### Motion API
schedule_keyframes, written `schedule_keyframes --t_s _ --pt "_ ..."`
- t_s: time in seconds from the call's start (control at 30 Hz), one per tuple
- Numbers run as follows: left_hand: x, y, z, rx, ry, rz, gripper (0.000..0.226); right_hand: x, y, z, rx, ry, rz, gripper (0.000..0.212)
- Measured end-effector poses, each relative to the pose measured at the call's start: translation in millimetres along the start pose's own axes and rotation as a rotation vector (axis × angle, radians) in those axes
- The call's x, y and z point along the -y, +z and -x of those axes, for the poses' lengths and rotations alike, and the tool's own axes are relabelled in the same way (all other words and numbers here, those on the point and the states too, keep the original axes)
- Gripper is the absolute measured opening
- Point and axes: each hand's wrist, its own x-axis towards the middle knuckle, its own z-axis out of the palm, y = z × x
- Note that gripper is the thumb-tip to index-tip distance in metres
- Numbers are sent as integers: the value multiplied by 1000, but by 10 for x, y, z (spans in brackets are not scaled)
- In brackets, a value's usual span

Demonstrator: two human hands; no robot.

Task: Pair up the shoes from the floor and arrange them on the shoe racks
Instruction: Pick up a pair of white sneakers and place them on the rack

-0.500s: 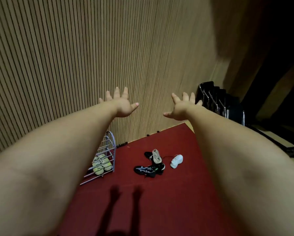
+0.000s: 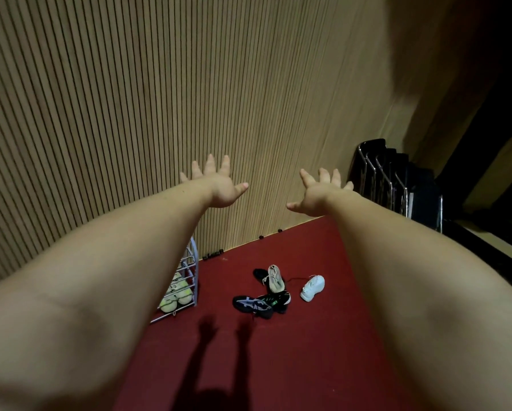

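Note:
Both arms stretch out ahead of me, high above the floor. My left hand (image 2: 216,185) and my right hand (image 2: 320,195) are empty with fingers spread. Far below on the red floor lies a small heap of shoes: a beige shoe (image 2: 276,278) across a black one (image 2: 260,274), a black shoe with grey stripes (image 2: 253,305), a black shoe with green marks (image 2: 275,299), and a white sneaker (image 2: 312,287) apart to the right. A white wire shoe rack (image 2: 193,262) stands by the wall at the left, holding a pale yellow-green pair (image 2: 176,296). My left arm hides most of the rack.
A ribbed wooden wall (image 2: 159,99) fills the upper view. Stacked black chairs with metal frames (image 2: 391,179) stand at the right by the wall. Small black clips (image 2: 213,255) lie along the wall's base. The shadows of my arms fall on the red floor (image 2: 278,351).
Both hands have stayed raised and spread; the view has barely shifted.

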Motion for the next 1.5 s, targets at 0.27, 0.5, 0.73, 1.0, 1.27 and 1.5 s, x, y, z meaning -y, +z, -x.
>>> schedule_keyframes --t_s 0.27,0.5,0.73,1.0,1.27,1.5 --pt "28 -60 -878 -2 62 -9 75 185 -59 -741 18 62 16 90" --pt "85 -76 -1538 5 99 -24 75 351 -78 -1298 15 87 -11 89" --pt "89 135 -2026 55 99 -33 74 327 89 -1780 78 93 -22 91" --pt "-210 625 -2809 97 61 -39 75 -38 402 -2654 128 90 -61 90" --pt "-814 1455 -3960 181 -13 -41 74 -670 853 -4081 218 36 -62 88" --pt "-1048 2537 -4626 296 -42 -22 76 -959 1796 -4995 344 10 -74 90"
